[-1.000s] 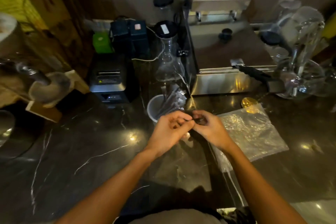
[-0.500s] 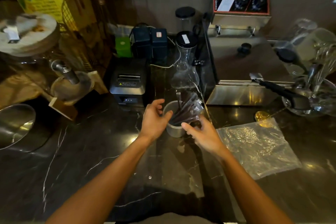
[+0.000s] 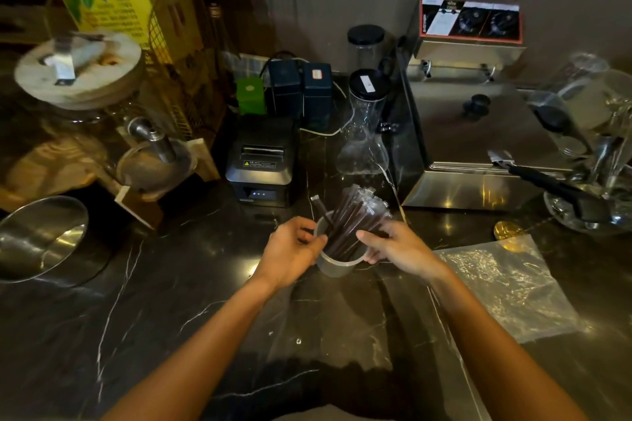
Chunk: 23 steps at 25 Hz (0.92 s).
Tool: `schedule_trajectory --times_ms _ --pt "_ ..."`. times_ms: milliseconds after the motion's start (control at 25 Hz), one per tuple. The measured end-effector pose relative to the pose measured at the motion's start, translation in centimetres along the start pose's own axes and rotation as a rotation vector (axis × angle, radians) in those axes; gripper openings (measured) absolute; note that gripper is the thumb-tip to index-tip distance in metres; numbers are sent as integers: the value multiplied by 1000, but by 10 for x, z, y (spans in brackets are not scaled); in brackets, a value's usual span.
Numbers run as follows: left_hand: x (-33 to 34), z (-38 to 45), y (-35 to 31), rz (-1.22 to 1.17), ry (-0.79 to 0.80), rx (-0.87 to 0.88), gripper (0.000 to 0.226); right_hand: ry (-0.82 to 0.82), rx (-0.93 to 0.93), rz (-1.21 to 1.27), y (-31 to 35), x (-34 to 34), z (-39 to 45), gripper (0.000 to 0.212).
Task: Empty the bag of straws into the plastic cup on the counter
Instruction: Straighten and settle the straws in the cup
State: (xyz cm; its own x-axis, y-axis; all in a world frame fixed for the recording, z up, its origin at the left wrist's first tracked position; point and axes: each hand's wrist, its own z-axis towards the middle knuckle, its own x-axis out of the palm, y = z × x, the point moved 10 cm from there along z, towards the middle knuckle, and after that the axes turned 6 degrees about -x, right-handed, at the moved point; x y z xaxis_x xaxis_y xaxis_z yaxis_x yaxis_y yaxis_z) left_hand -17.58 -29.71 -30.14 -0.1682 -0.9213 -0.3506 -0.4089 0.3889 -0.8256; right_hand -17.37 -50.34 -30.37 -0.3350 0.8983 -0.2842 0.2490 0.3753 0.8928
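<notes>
We cup the translucent plastic cup (image 3: pixel 337 261) between 2 hands, left hand (image 3: pixel 290 251) and right hand (image 3: pixel 398 246) curled against its sides, dark wrapped straws (image 3: pixel 352 219) leaning out above our fingers.

Dark marble counter (image 3: pixel 143 311), plastic cup (image 3: pixel 337 265) (straws inside), flattened bag (image 3: pixel 506 287)

Both forearms are bare up to the frame edge: no sleeves, watch or bracelet. The left hand (image 3: pixel 293 249) and right hand (image 3: pixel 400 248) wear no gloves or rings. A pale garment shows at the bottom edge, between the arms.
</notes>
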Motion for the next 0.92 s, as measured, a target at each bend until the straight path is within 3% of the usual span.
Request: schedule_trajectory --times_ms 160,280,600,720,920 --pt "-18 0 -11 137 -70 75 39 -35 -100 -190 17 0 4 10" --pt "-17 8 -33 188 -76 187 39 -148 -181 -395 23 -9 5 30" --pt "17 16 -76 367 52 417 30 -290 -213 -225 41 -8 11 13" --pt "21 19 -89 436 88 469 25 -237 -243 -209 51 -7 17 19" --pt "17 18 -111 516 165 533 21 -7 -261 -256 76 -13 28 17"
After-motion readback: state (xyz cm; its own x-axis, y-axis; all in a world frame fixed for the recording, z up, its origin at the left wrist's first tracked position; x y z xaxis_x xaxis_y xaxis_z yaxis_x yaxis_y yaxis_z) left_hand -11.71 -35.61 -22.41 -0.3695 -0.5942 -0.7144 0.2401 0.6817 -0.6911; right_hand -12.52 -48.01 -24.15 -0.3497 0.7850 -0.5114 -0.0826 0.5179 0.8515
